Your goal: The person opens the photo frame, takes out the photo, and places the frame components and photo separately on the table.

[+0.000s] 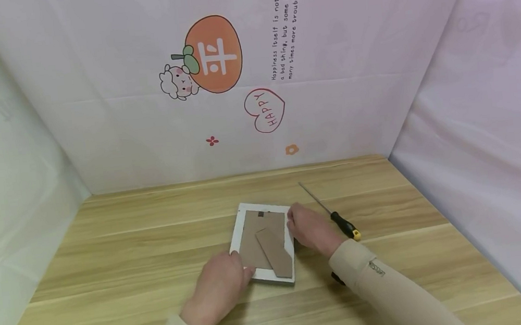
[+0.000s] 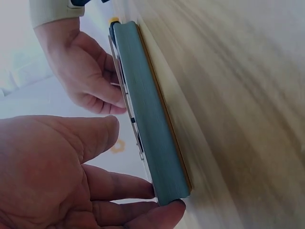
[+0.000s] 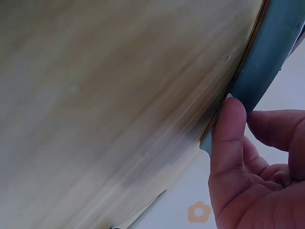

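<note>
White frame [image 1: 262, 242], back up, below centre of head view. Right hand [image 1: 313, 229] pinches upper-right edge; left hand [image 1: 218, 287] grip light, lower-left corner. Uneven lift could slip that corner.

The head view is bright, the wrist views dimmer with blurry tabletop [image 3: 95, 90].

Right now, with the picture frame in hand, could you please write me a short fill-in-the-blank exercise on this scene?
1. The picture frame has its stand showing, so its ____ side faces up.
2. In the head view, the left hand touches the frame near its lower left ____.
3. Apart from its metal shaft, the screwdriver is black and ____.
4. The word printed inside the red heart is ____.

Missing words: back; corner; yellow; HAPPY.
</note>
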`<act>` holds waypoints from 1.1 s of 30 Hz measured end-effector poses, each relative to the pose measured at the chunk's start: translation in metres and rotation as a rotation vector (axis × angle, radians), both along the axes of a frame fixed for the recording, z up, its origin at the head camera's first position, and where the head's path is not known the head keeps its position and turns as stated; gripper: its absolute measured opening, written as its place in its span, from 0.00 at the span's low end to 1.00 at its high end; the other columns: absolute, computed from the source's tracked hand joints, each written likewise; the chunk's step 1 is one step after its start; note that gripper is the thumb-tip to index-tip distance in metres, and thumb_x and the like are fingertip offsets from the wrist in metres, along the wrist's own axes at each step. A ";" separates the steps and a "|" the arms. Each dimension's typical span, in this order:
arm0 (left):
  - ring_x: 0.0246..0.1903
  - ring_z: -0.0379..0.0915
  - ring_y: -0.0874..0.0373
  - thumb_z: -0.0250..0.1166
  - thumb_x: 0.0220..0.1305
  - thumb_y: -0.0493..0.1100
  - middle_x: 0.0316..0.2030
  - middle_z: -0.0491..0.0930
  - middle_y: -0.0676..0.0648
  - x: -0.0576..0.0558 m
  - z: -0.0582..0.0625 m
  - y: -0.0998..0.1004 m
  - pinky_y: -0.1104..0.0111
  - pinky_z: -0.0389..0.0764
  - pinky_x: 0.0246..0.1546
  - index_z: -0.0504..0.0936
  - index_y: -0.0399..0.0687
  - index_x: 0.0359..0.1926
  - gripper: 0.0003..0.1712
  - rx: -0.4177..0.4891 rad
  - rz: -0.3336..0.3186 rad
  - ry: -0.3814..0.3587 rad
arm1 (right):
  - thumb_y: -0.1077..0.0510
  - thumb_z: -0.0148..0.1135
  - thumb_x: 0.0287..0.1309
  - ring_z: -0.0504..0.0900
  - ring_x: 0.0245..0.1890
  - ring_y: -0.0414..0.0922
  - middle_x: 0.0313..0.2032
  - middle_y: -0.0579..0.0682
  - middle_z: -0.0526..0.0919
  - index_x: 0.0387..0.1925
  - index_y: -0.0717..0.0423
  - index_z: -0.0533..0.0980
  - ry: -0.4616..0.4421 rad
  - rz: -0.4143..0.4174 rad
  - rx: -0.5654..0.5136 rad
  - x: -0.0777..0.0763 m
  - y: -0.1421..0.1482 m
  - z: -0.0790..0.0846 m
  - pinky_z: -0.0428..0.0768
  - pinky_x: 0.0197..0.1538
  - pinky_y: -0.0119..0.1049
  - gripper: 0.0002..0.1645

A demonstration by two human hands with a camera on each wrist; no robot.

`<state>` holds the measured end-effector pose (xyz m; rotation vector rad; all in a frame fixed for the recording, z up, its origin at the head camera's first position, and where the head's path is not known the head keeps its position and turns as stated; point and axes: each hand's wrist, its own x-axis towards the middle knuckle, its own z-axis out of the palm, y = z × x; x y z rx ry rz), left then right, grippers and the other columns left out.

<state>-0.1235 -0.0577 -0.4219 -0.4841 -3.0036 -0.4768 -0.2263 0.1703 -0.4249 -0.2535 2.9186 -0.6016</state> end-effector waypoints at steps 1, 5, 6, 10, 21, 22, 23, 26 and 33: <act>0.18 0.65 0.55 0.61 0.64 0.52 0.18 0.67 0.47 0.000 0.000 0.000 0.59 0.73 0.21 0.72 0.38 0.24 0.23 0.004 -0.001 0.002 | 0.54 0.50 0.69 0.76 0.37 0.45 0.45 0.54 0.81 0.55 0.59 0.70 0.000 -0.005 -0.006 0.000 0.000 0.000 0.78 0.41 0.41 0.18; 0.19 0.66 0.54 0.63 0.63 0.54 0.19 0.68 0.47 0.003 -0.002 0.002 0.59 0.73 0.21 0.73 0.36 0.26 0.24 0.014 -0.012 0.010 | 0.53 0.50 0.69 0.76 0.39 0.45 0.53 0.59 0.79 0.62 0.60 0.66 -0.005 -0.026 -0.027 -0.001 -0.002 -0.001 0.78 0.42 0.42 0.25; 0.19 0.67 0.54 0.63 0.63 0.54 0.19 0.69 0.47 0.003 -0.002 0.002 0.58 0.74 0.21 0.73 0.35 0.27 0.24 0.018 -0.016 0.012 | 0.53 0.50 0.69 0.76 0.40 0.46 0.55 0.59 0.78 0.63 0.60 0.65 -0.008 -0.032 -0.028 -0.002 -0.002 -0.002 0.78 0.43 0.42 0.26; 0.24 0.73 0.49 0.63 0.63 0.54 0.23 0.74 0.41 0.006 -0.004 0.004 0.55 0.78 0.26 0.76 0.31 0.32 0.25 0.035 -0.030 0.021 | 0.53 0.50 0.69 0.76 0.48 0.47 0.61 0.59 0.75 0.67 0.60 0.62 -0.027 -0.051 -0.031 -0.004 -0.002 -0.004 0.78 0.50 0.46 0.29; 0.26 0.74 0.49 0.65 0.61 0.57 0.25 0.75 0.43 0.006 -0.004 0.006 0.55 0.78 0.29 0.76 0.33 0.34 0.26 0.064 -0.034 0.003 | 0.54 0.48 0.67 0.75 0.37 0.47 0.39 0.52 0.79 0.44 0.59 0.76 -0.003 -0.004 -0.088 -0.002 0.005 -0.005 0.76 0.43 0.45 0.15; 0.25 0.73 0.50 0.66 0.59 0.57 0.25 0.74 0.44 0.005 -0.003 0.005 0.56 0.78 0.28 0.75 0.34 0.34 0.26 0.068 -0.034 0.003 | 0.54 0.48 0.67 0.73 0.33 0.47 0.34 0.51 0.77 0.39 0.58 0.75 -0.006 0.000 -0.088 0.000 0.006 -0.004 0.75 0.39 0.44 0.13; 0.25 0.72 0.52 0.67 0.58 0.56 0.25 0.74 0.45 0.004 -0.003 0.005 0.57 0.78 0.28 0.75 0.35 0.34 0.25 0.075 -0.035 0.000 | 0.54 0.49 0.67 0.72 0.31 0.47 0.31 0.51 0.75 0.36 0.57 0.74 -0.009 0.003 -0.084 0.001 0.006 -0.004 0.74 0.36 0.43 0.12; 0.25 0.70 0.55 0.70 0.54 0.56 0.26 0.73 0.47 -0.001 0.000 0.002 0.58 0.77 0.27 0.74 0.36 0.36 0.27 0.093 -0.033 -0.019 | 0.52 0.50 0.66 0.72 0.28 0.46 0.26 0.50 0.74 0.33 0.58 0.74 -0.030 0.001 -0.069 0.007 0.009 -0.002 0.73 0.32 0.41 0.13; 0.27 0.67 0.55 0.75 0.46 0.60 0.29 0.72 0.46 -0.013 0.002 -0.002 0.59 0.78 0.31 0.73 0.33 0.41 0.37 0.080 -0.038 -0.072 | 0.43 0.53 0.66 0.72 0.24 0.45 0.24 0.48 0.75 0.32 0.54 0.76 -0.101 0.035 -0.062 0.023 0.013 0.001 0.72 0.27 0.40 0.19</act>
